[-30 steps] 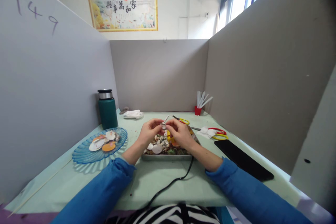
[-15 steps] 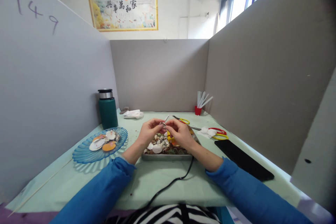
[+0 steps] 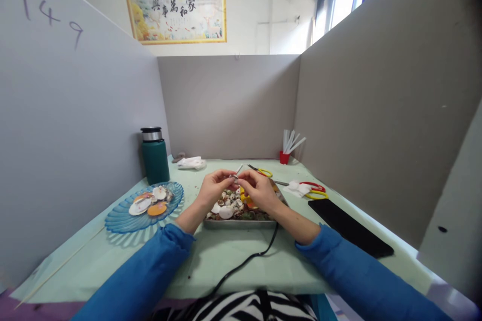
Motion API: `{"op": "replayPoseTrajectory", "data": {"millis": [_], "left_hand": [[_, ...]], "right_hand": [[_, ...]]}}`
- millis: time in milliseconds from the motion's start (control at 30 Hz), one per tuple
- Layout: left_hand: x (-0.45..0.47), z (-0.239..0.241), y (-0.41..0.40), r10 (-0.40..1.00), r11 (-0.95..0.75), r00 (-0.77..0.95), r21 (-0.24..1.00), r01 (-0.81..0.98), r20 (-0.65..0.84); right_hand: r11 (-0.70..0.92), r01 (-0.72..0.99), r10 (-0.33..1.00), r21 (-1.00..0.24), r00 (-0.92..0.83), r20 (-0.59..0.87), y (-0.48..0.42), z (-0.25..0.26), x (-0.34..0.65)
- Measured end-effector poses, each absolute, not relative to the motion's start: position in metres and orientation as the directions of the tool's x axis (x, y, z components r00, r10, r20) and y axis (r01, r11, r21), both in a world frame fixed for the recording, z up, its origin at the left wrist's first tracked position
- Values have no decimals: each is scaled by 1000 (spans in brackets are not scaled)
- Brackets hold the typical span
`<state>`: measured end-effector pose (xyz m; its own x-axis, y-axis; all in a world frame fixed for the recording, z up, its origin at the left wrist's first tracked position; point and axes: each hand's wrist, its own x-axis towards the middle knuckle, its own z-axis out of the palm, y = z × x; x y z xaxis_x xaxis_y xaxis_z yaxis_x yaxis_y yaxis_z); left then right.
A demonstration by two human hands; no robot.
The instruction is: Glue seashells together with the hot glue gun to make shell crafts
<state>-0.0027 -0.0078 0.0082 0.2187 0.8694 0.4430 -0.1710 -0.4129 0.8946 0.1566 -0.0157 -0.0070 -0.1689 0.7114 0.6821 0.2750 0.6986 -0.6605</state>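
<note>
Above the far part of a metal tray (image 3: pixel 241 224), my left hand (image 3: pixel 213 188) and my right hand (image 3: pixel 259 189) meet fingertip to fingertip. Between them they pinch a small greyish-white shell (image 3: pixel 234 179), mostly covered by the fingers. Many small shells (image 3: pixel 227 211) fill the tray, along with darker bits at its front edge. A yellow tool, perhaps a glue gun (image 3: pixel 243 193), lies in the tray, partly hidden by my right hand. Just behind the fingertips a white stick (image 3: pixel 239 169) pokes up; its lower end is hidden.
To the left stand a blue scalloped plate (image 3: pixel 116 221) of larger shells and a green bottle (image 3: pixel 155 160). Yellow-handled pliers (image 3: pixel 265 173), red-and-yellow-handled scissors (image 3: pixel 320 194), a black mat (image 3: pixel 350 228) and a red cup (image 3: pixel 284 158) of white sticks lie right. A black cord (image 3: pixel 246 262) runs toward me.
Both hands keep the same pinch over the tray, with barely any finger movement. The whole view has shifted very slightly.
</note>
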Motion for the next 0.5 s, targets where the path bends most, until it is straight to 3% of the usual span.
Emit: {"op": "replayPoseTrajectory", "data": {"millis": [500], "left_hand": [[-1,7,-7,849,-462,220,877,-135,481]], "right_hand": [[717,263,691,-645,-148,708,-13,-8,157]]}}
